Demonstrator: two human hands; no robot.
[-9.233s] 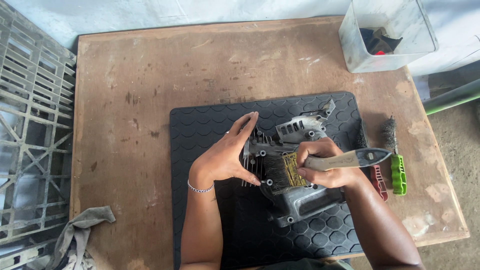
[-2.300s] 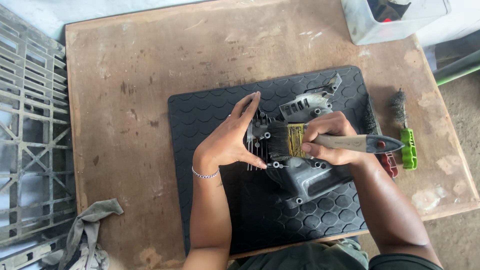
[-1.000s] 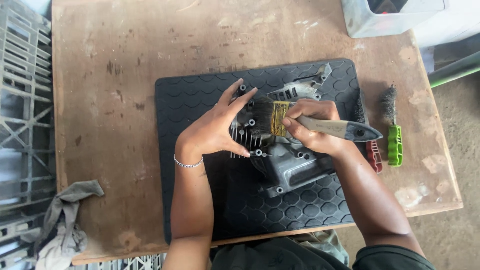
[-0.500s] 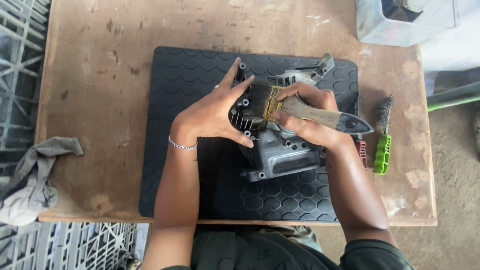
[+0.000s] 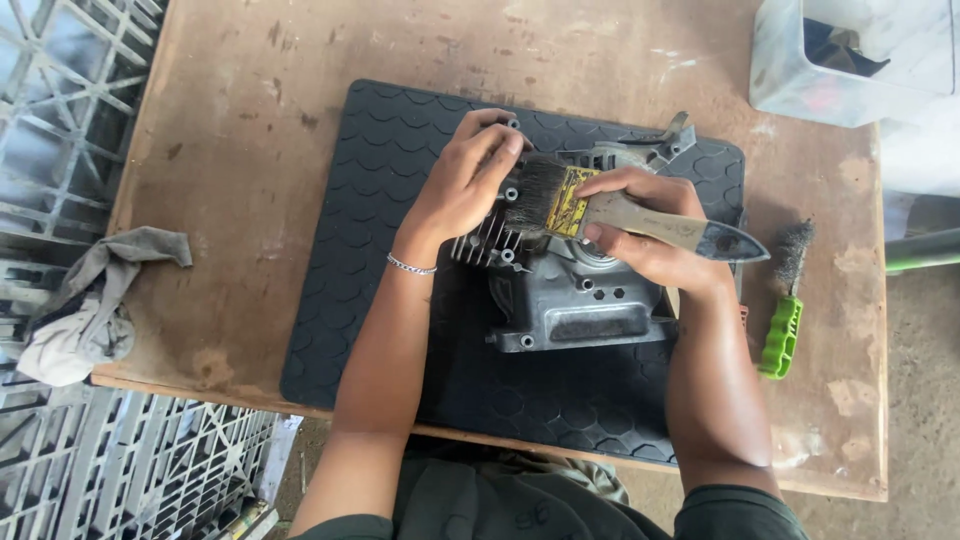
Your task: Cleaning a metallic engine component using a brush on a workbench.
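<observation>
A grey metal engine block [image 5: 570, 295] with cooling fins lies on a black rubber mat [image 5: 380, 200] on a worn wooden table [image 5: 250, 90]. My left hand [image 5: 462, 182] rests on the block's upper left side, fingers spread over the fins. My right hand [image 5: 640, 225] grips a flat paintbrush [image 5: 600, 205] by its handle. The brush has a yellowish ferrule, and its dark bristles lie on top of the block next to my left fingertips.
A green-handled wire brush [image 5: 785, 300] lies on the table right of the mat. A translucent plastic container [image 5: 850, 55] stands at the back right corner. A grey rag [image 5: 90, 300] hangs at the table's left edge. Grey plastic crates [image 5: 60, 130] stand left of the table.
The view has shifted closer over the table. The brush's bristles have moved left across the top of the block toward my left fingers. My left hand stays on the block.
</observation>
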